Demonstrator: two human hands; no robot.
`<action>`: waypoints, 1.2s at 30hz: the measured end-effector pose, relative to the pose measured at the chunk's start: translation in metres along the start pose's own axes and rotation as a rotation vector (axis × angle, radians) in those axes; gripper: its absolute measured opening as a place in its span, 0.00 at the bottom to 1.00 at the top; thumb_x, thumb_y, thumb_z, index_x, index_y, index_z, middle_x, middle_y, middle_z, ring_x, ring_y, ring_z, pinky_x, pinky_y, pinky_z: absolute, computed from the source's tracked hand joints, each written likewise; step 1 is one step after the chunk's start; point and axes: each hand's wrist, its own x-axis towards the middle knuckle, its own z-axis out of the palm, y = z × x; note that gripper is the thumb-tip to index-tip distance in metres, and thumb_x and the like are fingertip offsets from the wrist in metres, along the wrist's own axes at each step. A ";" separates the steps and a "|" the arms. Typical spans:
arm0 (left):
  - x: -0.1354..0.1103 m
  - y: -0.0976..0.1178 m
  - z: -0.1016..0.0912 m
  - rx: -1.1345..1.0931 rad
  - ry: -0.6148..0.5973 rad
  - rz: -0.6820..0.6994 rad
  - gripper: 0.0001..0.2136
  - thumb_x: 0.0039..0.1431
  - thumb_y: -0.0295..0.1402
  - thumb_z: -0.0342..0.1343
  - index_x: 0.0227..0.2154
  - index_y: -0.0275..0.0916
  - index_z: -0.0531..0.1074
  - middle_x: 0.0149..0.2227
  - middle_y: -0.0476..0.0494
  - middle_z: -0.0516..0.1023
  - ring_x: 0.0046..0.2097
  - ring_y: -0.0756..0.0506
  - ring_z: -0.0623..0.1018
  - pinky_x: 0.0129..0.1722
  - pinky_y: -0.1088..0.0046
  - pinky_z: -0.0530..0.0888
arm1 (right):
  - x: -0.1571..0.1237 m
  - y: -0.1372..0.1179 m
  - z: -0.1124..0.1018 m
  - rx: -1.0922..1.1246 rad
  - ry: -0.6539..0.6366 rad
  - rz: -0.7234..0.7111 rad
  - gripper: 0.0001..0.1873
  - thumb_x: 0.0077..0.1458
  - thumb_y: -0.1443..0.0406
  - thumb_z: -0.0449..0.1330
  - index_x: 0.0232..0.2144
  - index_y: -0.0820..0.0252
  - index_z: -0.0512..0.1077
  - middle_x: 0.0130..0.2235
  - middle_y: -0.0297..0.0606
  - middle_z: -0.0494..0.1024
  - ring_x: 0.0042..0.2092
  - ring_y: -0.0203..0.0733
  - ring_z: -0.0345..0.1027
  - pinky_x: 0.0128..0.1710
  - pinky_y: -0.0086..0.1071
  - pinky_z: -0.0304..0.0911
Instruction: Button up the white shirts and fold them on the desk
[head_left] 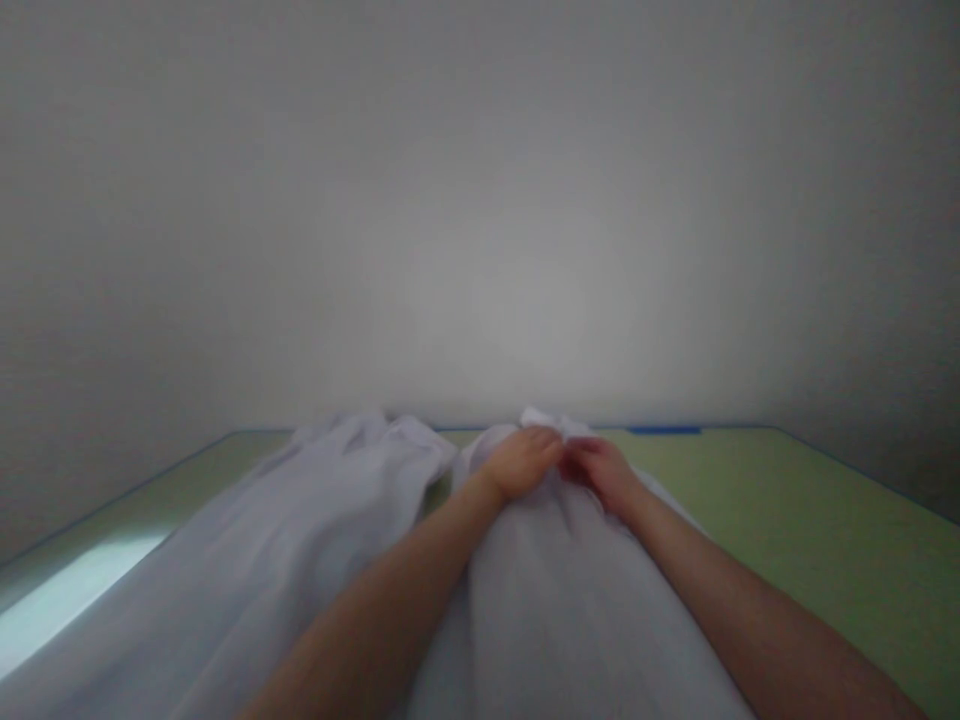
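A large piece of white cloth (322,540) lies spread in folds from the near edge of view toward the far side of the table. It shows two long parts with a dark green gap between them near the far end; whether they join is hidden below the frame. My left hand (525,462) rests on the far end of the right part (555,590), fingers bent over the bunched fabric. Close beside it, my right hand (598,470) pinches the same gathered end, thumb and fingers curled inward. Blur hides the fingertips.
The green table top (795,520) has a blue edge and stands against a plain grey wall (510,220). A blue strip (664,430) lies along the far edge. Bright light reflects (82,590) off the table at left.
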 end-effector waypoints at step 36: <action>0.025 0.013 0.020 -0.447 0.301 -0.765 0.01 0.52 0.29 0.50 0.28 0.37 0.64 0.27 0.49 0.70 0.29 0.51 0.68 0.28 0.77 0.62 | 0.002 -0.002 -0.002 -0.942 0.292 -0.452 0.11 0.53 0.63 0.52 0.30 0.61 0.73 0.31 0.39 0.76 0.33 0.39 0.66 0.34 0.29 0.56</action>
